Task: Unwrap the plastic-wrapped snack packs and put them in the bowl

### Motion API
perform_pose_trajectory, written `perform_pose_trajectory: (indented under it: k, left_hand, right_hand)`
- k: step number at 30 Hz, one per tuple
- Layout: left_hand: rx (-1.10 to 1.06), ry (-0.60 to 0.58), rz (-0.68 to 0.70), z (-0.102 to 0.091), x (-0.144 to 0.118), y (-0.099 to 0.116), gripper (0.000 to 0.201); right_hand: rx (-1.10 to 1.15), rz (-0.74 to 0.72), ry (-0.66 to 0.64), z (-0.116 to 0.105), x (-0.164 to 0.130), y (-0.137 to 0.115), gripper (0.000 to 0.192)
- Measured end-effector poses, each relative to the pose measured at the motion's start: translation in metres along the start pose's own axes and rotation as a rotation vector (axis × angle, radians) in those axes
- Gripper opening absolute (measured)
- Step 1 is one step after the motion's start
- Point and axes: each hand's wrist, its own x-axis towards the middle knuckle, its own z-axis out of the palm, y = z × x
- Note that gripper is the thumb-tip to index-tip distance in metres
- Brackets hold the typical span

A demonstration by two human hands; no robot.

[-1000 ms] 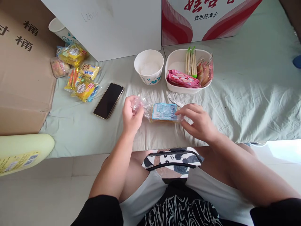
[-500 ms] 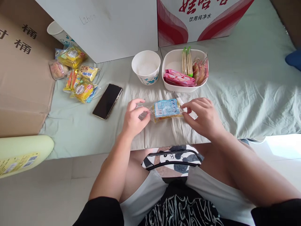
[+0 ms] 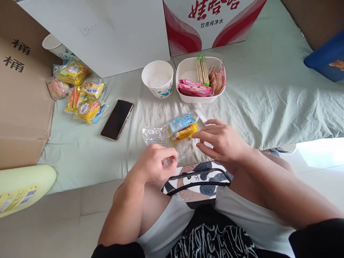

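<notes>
Two wrapped snacks lie together on the bed sheet: a packet with a blue label (image 3: 182,122) and a yellow packet (image 3: 185,132) at its near side. Clear plastic film (image 3: 155,134) spreads out around them. My left hand (image 3: 156,163) is closed in a pinch near the sheet's front edge, with thumb and forefinger on what looks like an edge of the film. My right hand (image 3: 219,141) has its fingers apart, their tips close to the yellow packet's right end. Contact there is hard to make out. A narrow white strip-like object (image 3: 201,116) lies just behind the right hand.
Behind stand a paper tub (image 3: 157,77) and a white bowl (image 3: 201,99) holding pink packets and stick snacks. A phone (image 3: 117,119) and several wrapped snacks (image 3: 88,111) lie left. Large boxes (image 3: 129,36) border the back; a brown carton (image 3: 24,107) is far left.
My left hand has left the packets' left end and moved toward me, now pinched. The film has spread out and the packets have turned slightly. The view has shifted to the right.
</notes>
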Motion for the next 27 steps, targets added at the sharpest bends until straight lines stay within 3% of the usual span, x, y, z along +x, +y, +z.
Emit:
perform_pose_trajectory:
  k: [2,3,6,8,11,13,15,18,22,27]
  left_hand:
    - [-0.138,-0.062,-0.047,0.000,0.000,0.000,0.009]
    - [-0.159,-0.017,-0.063,-0.001,0.000,-0.002,0.009]
    - [0.038,0.356,-0.108,-0.003,0.003,-0.016,0.010]
    - [0.221,0.483,-0.173,-0.004,0.005,-0.029,0.013]
    - [0.267,0.317,-0.310,-0.006,0.009,-0.047,0.046]
    - [0.175,0.216,-0.375,-0.006,0.011,-0.055,0.029]
    - [0.063,0.223,-0.439,-0.005,0.015,-0.058,0.006]
    - [-0.192,0.261,-0.556,-0.003,0.021,-0.055,0.013]
    - [-0.589,0.223,-0.626,0.001,0.027,-0.047,0.020]
    - [-0.856,0.273,-0.677,-0.002,0.032,-0.045,0.018]
  right_hand:
    - [-0.027,0.074,-0.102,0.003,-0.001,-0.001,0.035]
    - [-0.040,0.117,-0.121,0.005,-0.002,-0.001,0.036]
    - [-0.040,0.176,-0.039,0.013,0.002,-0.005,0.029]
    - [-0.044,0.155,0.041,0.019,0.006,-0.007,0.024]
    - [-0.083,0.106,0.075,0.028,0.013,-0.011,0.020]
    - [-0.115,0.108,0.075,0.032,0.016,-0.013,0.024]
    - [-0.157,0.135,0.086,0.036,0.018,-0.015,0.032]
    - [-0.196,0.178,0.087,0.040,0.019,-0.018,0.040]
    - [-0.141,0.204,0.058,0.044,0.020,-0.020,0.043]
    - [0.016,0.169,0.103,0.041,0.021,-0.010,0.043]
